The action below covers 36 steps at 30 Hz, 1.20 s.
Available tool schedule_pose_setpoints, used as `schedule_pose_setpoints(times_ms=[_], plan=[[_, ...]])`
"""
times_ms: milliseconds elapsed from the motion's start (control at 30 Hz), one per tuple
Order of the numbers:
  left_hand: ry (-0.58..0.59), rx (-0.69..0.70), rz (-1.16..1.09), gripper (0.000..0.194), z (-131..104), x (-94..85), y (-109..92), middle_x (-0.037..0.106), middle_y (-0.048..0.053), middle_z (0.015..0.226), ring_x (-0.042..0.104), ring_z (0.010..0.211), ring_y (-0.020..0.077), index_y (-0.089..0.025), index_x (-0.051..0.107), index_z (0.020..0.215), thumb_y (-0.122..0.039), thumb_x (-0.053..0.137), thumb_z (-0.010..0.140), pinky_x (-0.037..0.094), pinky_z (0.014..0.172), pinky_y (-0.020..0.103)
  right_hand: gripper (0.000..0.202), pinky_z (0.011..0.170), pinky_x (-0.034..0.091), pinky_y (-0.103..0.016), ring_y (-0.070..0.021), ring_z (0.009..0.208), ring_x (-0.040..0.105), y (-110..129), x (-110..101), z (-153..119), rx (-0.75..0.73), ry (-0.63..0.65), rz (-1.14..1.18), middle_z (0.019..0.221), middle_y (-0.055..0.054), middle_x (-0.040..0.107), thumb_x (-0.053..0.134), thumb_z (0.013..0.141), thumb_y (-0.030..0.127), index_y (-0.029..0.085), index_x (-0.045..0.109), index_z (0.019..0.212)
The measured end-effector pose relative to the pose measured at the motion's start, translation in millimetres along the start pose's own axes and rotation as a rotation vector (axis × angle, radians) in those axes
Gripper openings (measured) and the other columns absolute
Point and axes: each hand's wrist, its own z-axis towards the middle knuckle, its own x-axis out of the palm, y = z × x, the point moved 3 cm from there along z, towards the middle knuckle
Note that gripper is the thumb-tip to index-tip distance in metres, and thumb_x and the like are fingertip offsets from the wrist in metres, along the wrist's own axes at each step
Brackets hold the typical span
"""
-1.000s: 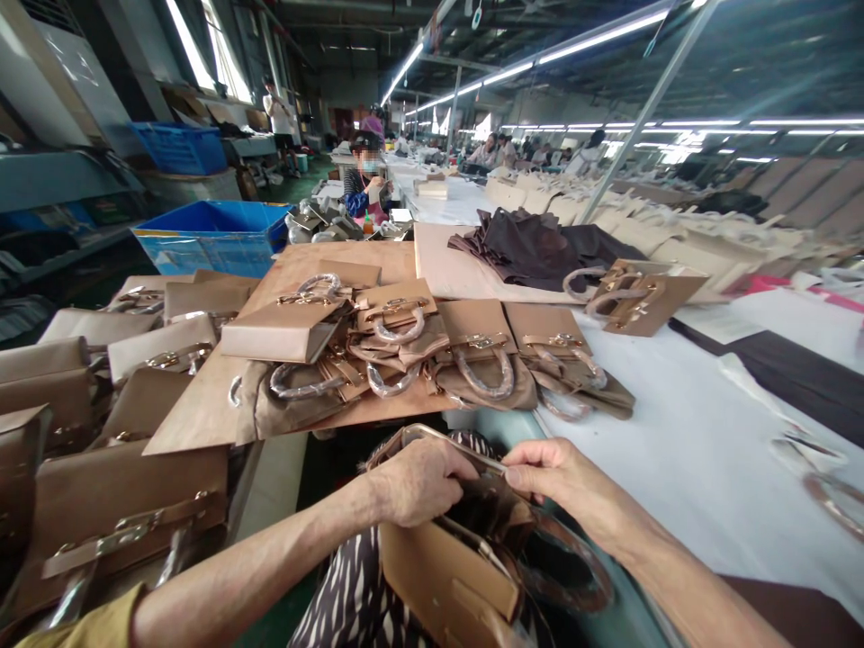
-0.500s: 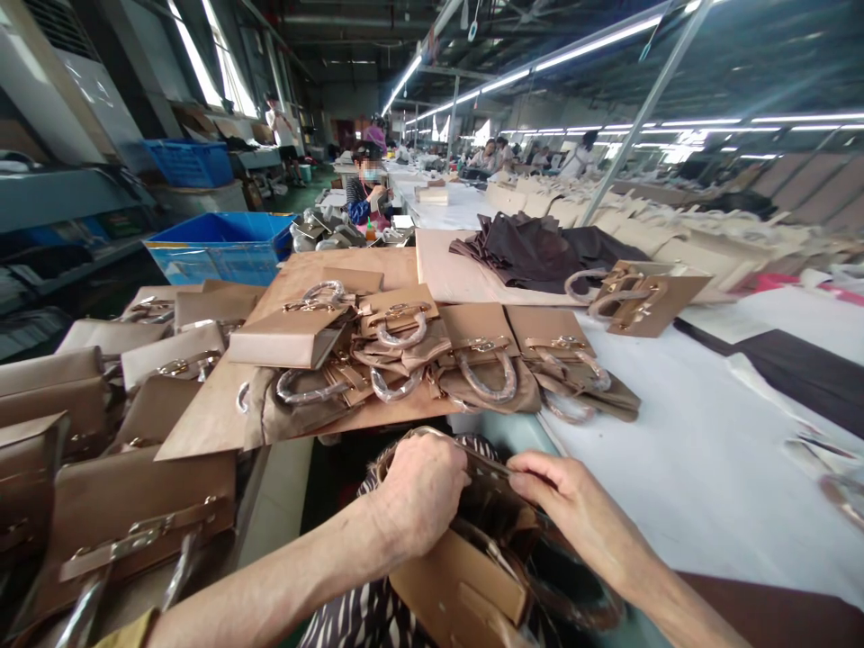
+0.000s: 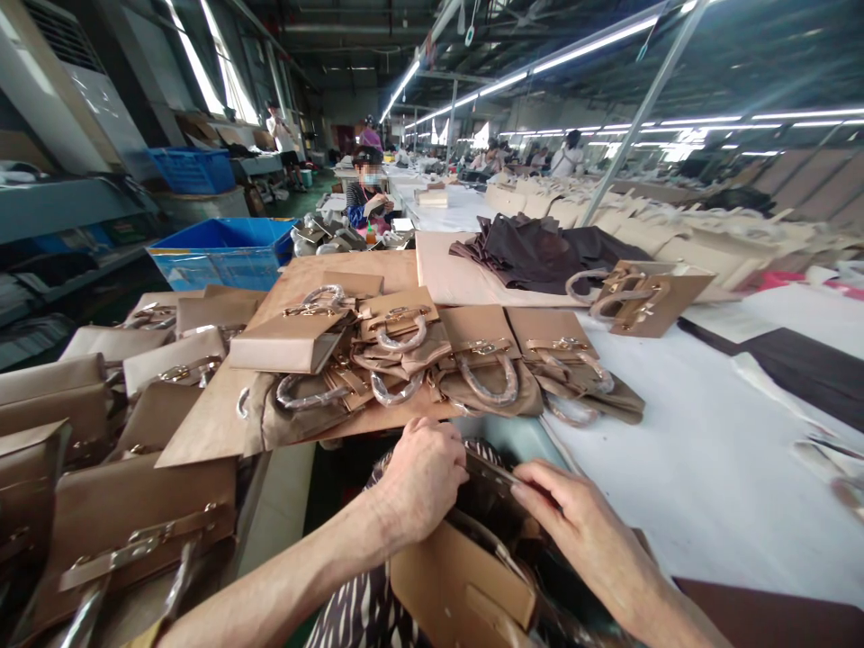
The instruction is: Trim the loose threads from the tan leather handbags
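Observation:
A tan and dark brown handbag [image 3: 465, 585] rests over my lap, its dark opening facing up. My left hand [image 3: 425, 477] is closed in a fist on the bag's upper edge. On the right, my right hand [image 3: 573, 517] pinches the same dark edge between thumb and fingers. The bag's flap hangs toward me below my left hand. Several tan bags with plastic-wrapped handles [image 3: 490, 360] lie on a brown board [image 3: 202, 432] beyond my hands.
More tan bags [image 3: 145, 531] are piled at the left. A blue bin [image 3: 222, 256] stands behind them. Dark brown pieces [image 3: 540, 252] and an upright bag [image 3: 652, 297] lie on the white table [image 3: 648, 432]. A masked person [image 3: 368, 193] sits farther back.
My right hand has shifted slightly down and right along the bag's edge. My left hand's hold looks much the same. The seated person's hands have moved a little.

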Motion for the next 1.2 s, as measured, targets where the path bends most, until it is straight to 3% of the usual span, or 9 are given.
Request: schedule_pose_setpoints(times_ms=[233, 467, 733, 1200], plan=[[0.04, -0.038, -0.113, 0.015, 2, -4.5, 14, 0.066, 0.001, 0.08, 0.058, 0.081, 0.0163, -0.018, 0.065, 0.061, -0.013, 0.054, 0.071, 0.042, 0.079, 0.025, 0.011, 0.07, 0.04, -0.029, -0.0167, 0.078, 0.054, 5, 6, 0, -0.063, -0.014, -0.164, 0.089, -0.001, 0.054, 0.045, 0.089, 0.02, 0.022, 0.053, 0.096], [-0.008, -0.018, -0.149, 0.014, 1, -4.5, 16, 0.065, 0.001, 0.078, 0.057, 0.079, 0.0156, -0.017, 0.063, 0.06, -0.013, 0.055, 0.071, 0.042, 0.078, 0.024, 0.012, 0.068, 0.04, -0.026, -0.0136, 0.073, 0.053, 17, 1, 4, -0.026, 0.006, -0.117, 0.081, 0.001, 0.05, 0.049, 0.087, 0.016, 0.021, 0.06, 0.083], [-0.005, -0.015, -0.204, 0.014, 0, -4.1, 19, 0.066, 0.001, 0.08, 0.058, 0.078, 0.0147, -0.016, 0.063, 0.06, -0.013, 0.054, 0.07, 0.041, 0.077, 0.023, 0.021, 0.064, 0.038, -0.025, -0.013, 0.068, 0.053, 16, 1, 6, -0.012, -0.069, 0.026, 0.073, 0.002, 0.051, 0.045, 0.088, 0.023, 0.02, 0.062, 0.077], [-0.025, -0.017, -0.215, 0.015, 1, -7.3, 22, 0.066, 0.002, 0.075, 0.058, 0.072, 0.0141, -0.015, 0.06, 0.059, -0.011, 0.05, 0.069, 0.04, 0.07, 0.021, 0.026, 0.064, 0.039, -0.023, -0.0127, 0.067, 0.053, 6, 5, 5, -0.024, -0.127, 0.035, 0.072, 0.001, 0.051, 0.042, 0.089, 0.033, 0.02, 0.062, 0.076]])
